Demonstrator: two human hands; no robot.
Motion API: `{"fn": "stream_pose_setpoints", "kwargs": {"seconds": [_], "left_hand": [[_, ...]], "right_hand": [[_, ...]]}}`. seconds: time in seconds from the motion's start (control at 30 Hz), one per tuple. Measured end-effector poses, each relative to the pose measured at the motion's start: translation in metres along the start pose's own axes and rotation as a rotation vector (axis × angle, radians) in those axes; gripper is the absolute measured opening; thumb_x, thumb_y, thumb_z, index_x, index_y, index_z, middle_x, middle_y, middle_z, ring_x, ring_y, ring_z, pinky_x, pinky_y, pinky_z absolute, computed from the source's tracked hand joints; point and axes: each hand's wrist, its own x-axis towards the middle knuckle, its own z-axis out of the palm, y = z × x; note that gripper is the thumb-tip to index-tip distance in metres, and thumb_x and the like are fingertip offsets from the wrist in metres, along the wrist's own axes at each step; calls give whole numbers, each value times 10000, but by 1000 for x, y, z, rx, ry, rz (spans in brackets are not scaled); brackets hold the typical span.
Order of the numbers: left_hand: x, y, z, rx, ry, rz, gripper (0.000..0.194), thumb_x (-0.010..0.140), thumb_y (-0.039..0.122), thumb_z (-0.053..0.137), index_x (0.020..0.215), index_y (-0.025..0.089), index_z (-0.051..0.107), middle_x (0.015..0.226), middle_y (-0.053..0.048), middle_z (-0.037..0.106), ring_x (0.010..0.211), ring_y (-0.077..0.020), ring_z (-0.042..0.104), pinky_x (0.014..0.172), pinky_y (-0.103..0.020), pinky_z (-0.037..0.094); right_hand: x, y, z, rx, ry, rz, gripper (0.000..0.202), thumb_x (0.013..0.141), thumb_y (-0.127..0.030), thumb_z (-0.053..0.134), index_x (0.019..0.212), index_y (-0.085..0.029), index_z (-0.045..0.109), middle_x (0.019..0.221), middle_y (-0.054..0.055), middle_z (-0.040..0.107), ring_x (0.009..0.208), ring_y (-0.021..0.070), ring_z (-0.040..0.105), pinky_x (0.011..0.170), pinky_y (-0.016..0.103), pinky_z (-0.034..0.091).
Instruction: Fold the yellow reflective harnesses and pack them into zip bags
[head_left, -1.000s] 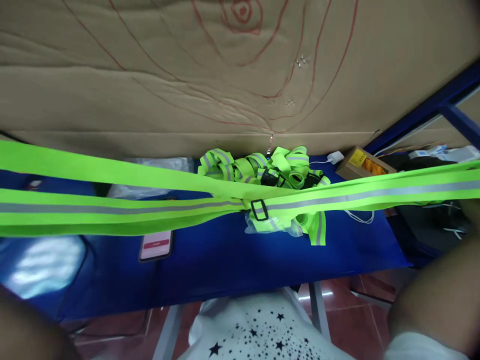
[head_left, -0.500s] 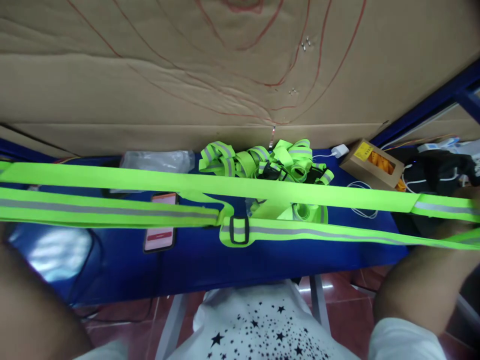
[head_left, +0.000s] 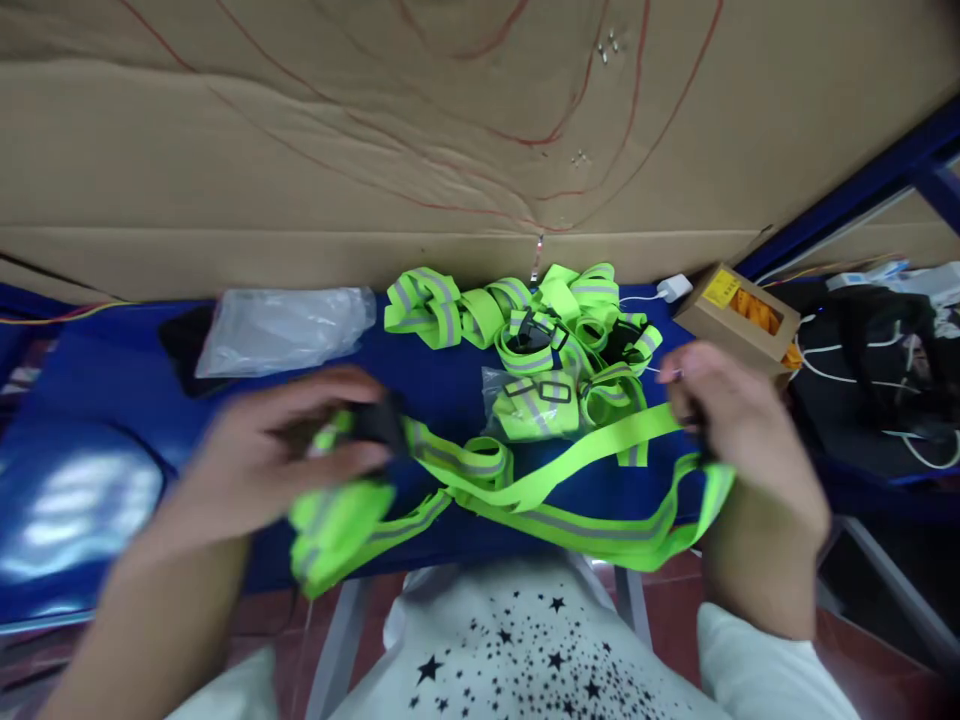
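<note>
Hanging strap (head_left: 607, 535): Green with a grey stripe, it sags over the near part of the blue table (head_left: 427, 390) and could twist or knot, since its lengths cross left of the middle with little tension.
Pile (head_left: 559, 298): Looped straps of the same green lie at the far side; a low swing could snag one and drag it along, or nudge the clear pouch (head_left: 536, 410) in front.
Left hand (head_left: 255, 450): Thumb and forefinger narrow on a dark clip (head_left: 379, 425), strap bunched below; a slack pinch could let the bunch unroll. Blur hides the other fingertips.
Right hand (head_left: 739, 435): Fingers curl closed on strap lengths; the palm side is out of sight, so how firmly cannot be told.
Clip: Smeared; its type, and whether it is fastened, cannot be made out.
</note>
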Motion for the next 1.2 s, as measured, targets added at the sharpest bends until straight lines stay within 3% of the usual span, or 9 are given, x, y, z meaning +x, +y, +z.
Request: {"fn": "stream_pose_setpoints", "kwargs": {"seconds": [0.13,0.23,0.5,0.7,0.87,0.93,1.03,1.1,1.2], "left_hand": [[14,27,56,-302,-191,-73,226,916,382,773,1065,215,745,1004,8,786,885,-132,727,821,-233,582],[23,38,74,-379,-230,-109,213,907,374,775,1069,236,771,984,18,804,854,-137,739,792,-227,581],[22,36,68,-407,-178,-169,193,901,357,775,1061,251,779,1015,43,805,904,-136,740,795,-221,549],[26,41,78,-420,-214,-156,184,899,315,773,1062,229,772,1030,36,805,905,-149,735,766,-237,529],[36,44,70,-490,-209,-205,153,911,341,745,902,192,778,843,35,780,777,-149,703,695,-238,510],[42,45,58,-532,-131,-230,197,887,388,778,953,203,793,895,18,794,816,-160,708,725,-243,522],[54,48,39,-619,65,-212,274,842,383,830,1060,221,792,983,-16,797,886,-180,719,786,-261,553],[62,50,34,-710,197,-200,330,831,358,845,1129,239,768,1009,-23,786,905,-185,723,803,-271,573],[73,44,41,-851,264,-196,361,873,421,807,1185,257,733,1051,-31,770,946,-197,728,825,-287,588]], "right_hand": [[-10,-25,74,-161,-181,-168,313,1108,-412,365,1112,-227,617,924,22,700,726,136,628,687,290,477],[-14,-31,93,-248,-252,-198,298,1116,-381,327,1173,-228,576,984,24,727,800,166,686,747,296,481],[-10,-29,90,-314,-263,-188,298,1120,-376,309,1156,-228,565,938,4,732,711,148,673,683,279,436],[-13,-39,106,-412,-343,-171,405,1121,-423,252,1179,-197,583,858,28,725,698,176,693,634,297,407],[-6,-44,101,-135,-426,-216,530,1106,-556,265,1402,-189,506,720,-15,657,647,167,652,647,297,450],[2,-43,89,-16,-417,-283,513,1072,-570,420,1423,-204,499,945,34,725,859,181,703,767,309,514],[14,-45,73,15,-421,-389,651,875,-554,778,1388,-219,558,1309,80,680,1155,235,670,977,350,537],[22,-49,67,36,-477,-422,708,811,-493,857,1406,-236,572,1355,62,671,1179,239,668,1023,363,547],[32,-53,67,166,-532,-372,487,881,-396,806,1323,-256,659,1249,20,732,1102,215,703,1004,368,581]]}}
